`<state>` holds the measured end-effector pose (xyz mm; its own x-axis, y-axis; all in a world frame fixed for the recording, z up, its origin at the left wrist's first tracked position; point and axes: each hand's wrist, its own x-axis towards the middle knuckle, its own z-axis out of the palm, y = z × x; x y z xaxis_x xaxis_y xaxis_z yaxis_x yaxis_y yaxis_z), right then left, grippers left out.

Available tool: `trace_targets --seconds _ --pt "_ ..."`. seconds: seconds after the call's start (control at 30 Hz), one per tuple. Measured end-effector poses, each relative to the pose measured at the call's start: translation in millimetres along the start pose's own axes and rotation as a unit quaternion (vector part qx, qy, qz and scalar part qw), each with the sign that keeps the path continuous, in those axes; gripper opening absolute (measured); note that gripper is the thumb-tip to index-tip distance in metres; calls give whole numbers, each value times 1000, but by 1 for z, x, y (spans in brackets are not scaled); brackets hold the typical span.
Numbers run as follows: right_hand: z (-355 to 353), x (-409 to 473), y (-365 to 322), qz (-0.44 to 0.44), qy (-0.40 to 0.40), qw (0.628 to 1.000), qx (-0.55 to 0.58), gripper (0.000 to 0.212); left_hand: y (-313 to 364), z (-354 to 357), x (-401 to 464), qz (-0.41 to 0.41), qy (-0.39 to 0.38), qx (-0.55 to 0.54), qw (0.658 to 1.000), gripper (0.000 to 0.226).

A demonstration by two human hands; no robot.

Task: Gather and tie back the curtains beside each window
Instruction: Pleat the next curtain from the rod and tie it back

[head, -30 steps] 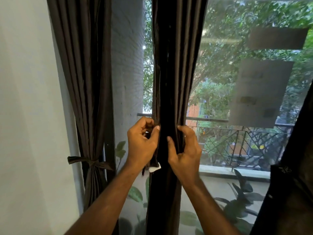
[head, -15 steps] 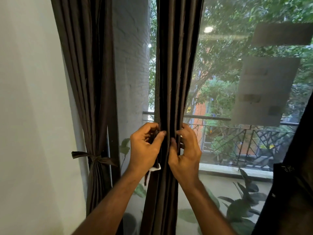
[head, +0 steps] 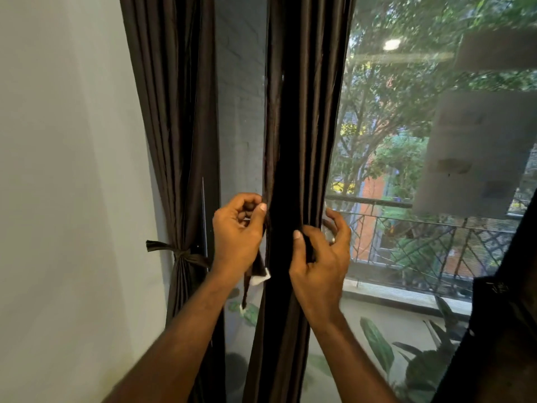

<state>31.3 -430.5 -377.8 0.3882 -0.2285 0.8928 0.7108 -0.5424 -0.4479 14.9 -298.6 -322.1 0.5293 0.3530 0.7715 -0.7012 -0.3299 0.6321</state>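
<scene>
A dark brown curtain [head: 302,112] hangs gathered into a narrow column in front of the window. My left hand [head: 236,232] pinches a dark tie strip [head: 257,267] with white ends at the curtain's left edge; the strip dangles below my fist. My right hand [head: 319,257] grips the curtain's folds, thumb pressed on the front and fingers curled round its right edge. Further left, a second brown curtain [head: 174,112] hangs by the wall, bound by a knotted tie-back [head: 183,253].
A white wall [head: 66,199] fills the left. The window glass [head: 406,141] shows trees, a balcony railing [head: 421,237] and leafy plants [head: 377,341] below. A dark cloth edge [head: 499,330] hangs at the far right.
Both hands have risen slightly along the middle curtain. My right hand's fingers have spread further round the curtain's right edge, and the view has shifted left and closer.
</scene>
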Motion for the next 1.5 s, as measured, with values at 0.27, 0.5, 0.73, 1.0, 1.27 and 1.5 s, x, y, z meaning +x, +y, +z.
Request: trace_targets --seconds 0.27,0.5,0.73,1.0,1.27,1.5 --pt "8 -4 -13 -93 7 984 -153 12 7 7 -9 33 -29 10 999 12" --pt "10 -4 -17 -88 -3 991 -97 13 5 5 -2 101 0 90 991 5" --pt "9 8 -10 41 17 999 -26 39 -5 1 0 74 -9 48 996 7" --pt "12 10 7 63 67 994 -52 13 -21 -12 5 98 16 72 992 8" --pt "27 -2 -14 -36 -17 998 -46 25 -13 11 -5 109 30 84 990 6" --pt "23 -2 -12 -49 -20 997 -54 4 -1 19 -14 116 27 103 988 13"
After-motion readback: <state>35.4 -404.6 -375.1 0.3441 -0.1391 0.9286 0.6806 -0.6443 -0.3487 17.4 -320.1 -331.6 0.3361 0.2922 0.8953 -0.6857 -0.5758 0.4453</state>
